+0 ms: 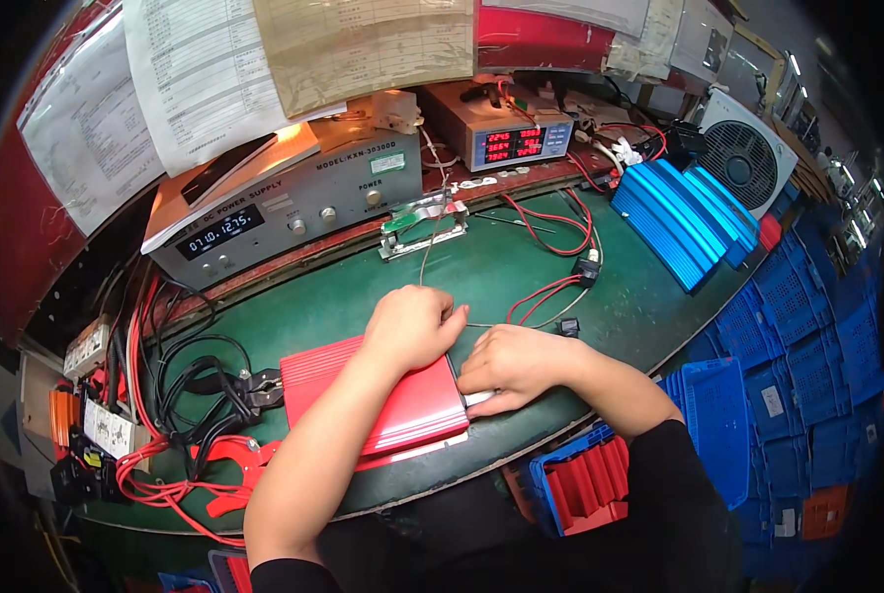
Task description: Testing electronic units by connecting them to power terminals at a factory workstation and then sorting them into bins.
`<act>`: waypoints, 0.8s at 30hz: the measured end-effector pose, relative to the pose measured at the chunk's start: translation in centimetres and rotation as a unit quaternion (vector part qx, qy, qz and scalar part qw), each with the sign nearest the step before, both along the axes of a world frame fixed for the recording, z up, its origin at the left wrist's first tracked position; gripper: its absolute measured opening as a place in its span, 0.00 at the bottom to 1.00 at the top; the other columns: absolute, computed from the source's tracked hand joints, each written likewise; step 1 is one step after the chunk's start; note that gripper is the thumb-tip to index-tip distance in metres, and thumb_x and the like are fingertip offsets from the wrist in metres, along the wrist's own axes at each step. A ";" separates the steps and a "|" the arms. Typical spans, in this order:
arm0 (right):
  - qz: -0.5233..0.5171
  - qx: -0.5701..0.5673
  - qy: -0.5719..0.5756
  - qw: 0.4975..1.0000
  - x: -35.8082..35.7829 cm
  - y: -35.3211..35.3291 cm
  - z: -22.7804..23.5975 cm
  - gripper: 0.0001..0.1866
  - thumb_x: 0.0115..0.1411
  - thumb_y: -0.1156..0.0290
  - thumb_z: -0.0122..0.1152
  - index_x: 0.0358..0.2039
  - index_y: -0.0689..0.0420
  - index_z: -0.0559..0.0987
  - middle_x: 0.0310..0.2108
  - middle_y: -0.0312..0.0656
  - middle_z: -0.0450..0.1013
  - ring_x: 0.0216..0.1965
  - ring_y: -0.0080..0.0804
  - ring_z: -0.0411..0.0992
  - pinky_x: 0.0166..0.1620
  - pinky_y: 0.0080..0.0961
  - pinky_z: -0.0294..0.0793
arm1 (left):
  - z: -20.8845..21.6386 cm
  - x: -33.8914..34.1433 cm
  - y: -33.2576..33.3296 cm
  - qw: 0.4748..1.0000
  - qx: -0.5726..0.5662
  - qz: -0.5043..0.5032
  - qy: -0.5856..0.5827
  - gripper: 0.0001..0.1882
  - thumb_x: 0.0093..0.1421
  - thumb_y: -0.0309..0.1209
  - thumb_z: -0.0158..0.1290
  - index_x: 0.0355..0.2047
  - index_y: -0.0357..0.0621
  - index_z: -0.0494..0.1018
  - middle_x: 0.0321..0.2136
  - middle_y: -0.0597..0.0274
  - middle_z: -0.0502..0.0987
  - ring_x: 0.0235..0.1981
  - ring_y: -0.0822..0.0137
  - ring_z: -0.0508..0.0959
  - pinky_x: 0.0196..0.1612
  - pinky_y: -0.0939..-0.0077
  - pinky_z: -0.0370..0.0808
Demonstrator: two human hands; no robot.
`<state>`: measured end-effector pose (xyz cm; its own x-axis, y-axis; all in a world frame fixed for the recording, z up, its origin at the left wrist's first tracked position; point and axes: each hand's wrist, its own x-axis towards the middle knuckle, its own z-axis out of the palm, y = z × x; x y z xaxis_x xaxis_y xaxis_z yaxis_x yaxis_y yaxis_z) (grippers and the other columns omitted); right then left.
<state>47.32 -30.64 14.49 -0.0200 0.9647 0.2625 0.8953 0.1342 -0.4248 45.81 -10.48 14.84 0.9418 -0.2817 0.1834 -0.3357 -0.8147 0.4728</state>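
A red ribbed metal case (417, 410) lies on the green bench mat in front of me. My left hand (412, 326) rests over its far right part with the fingers curled in; whatever they close on is hidden. A thin grey cord (429, 259) comes down to that hand from above. At the case's right end, my right hand (516, 364) pinches a small white plug-like piece (479, 397) against the end face. At the left end a black clamp (262, 390) touches the case, and a red clamp (239, 457) sits at its near left corner.
Behind stand a grey power supply (294, 203) and a meter with red digits (521, 138). Blue ribbed cases (679, 222) lie at the right, near a fan (748, 153). Red and black cables (165, 465) tangle at left. Blue crates (714, 425) stack beside the bench.
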 end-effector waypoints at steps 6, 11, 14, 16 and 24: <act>-0.020 -0.110 0.006 0.994 0.8 -0.5 0.9 0.19 0.55 0.54 0.62 0.22 0.57 0.72 0.20 0.45 0.71 0.26 0.51 0.73 0.31 0.44 0.71 | -1.4 0.6 0.2 0.997 -0.013 -0.021 -0.079 0.19 0.61 0.42 0.54 0.22 0.40 0.80 0.23 0.45 0.79 0.29 0.42 0.80 0.36 0.46 0.77; -0.199 -0.058 0.000 0.978 1.0 0.0 0.5 0.19 0.56 0.55 0.64 0.19 0.56 0.73 0.17 0.44 0.72 0.22 0.48 0.73 0.29 0.43 0.71 | -0.8 -0.6 0.0 0.991 0.002 0.004 -0.132 0.15 0.60 0.39 0.55 0.23 0.41 0.79 0.26 0.52 0.80 0.30 0.47 0.82 0.35 0.51 0.79; -0.262 0.040 0.037 0.963 0.4 0.7 0.7 0.12 0.53 0.62 0.68 0.27 0.57 0.77 0.25 0.42 0.76 0.28 0.43 0.75 0.36 0.39 0.73 | 0.7 -2.4 0.5 0.975 0.108 0.004 -0.195 0.09 0.59 0.35 0.56 0.32 0.42 0.78 0.33 0.55 0.81 0.35 0.50 0.83 0.36 0.53 0.79; -0.198 0.116 0.007 0.973 0.0 1.2 0.8 0.14 0.52 0.61 0.68 0.33 0.57 0.79 0.33 0.44 0.77 0.34 0.45 0.76 0.41 0.40 0.74 | 0.9 -5.1 3.1 0.974 0.129 0.028 -0.184 0.09 0.58 0.33 0.56 0.36 0.42 0.78 0.37 0.55 0.80 0.38 0.51 0.82 0.38 0.54 0.80; -0.016 -0.016 -0.031 0.999 -1.3 1.9 0.7 0.35 0.61 0.46 0.58 0.66 0.47 0.73 0.71 0.52 0.59 0.72 0.57 0.56 0.73 0.62 0.47 | 6.2 -16.6 27.4 0.968 0.251 0.012 0.024 0.36 0.55 0.32 0.62 0.65 0.47 0.66 0.58 0.47 0.73 0.57 0.46 0.75 0.59 0.58 0.74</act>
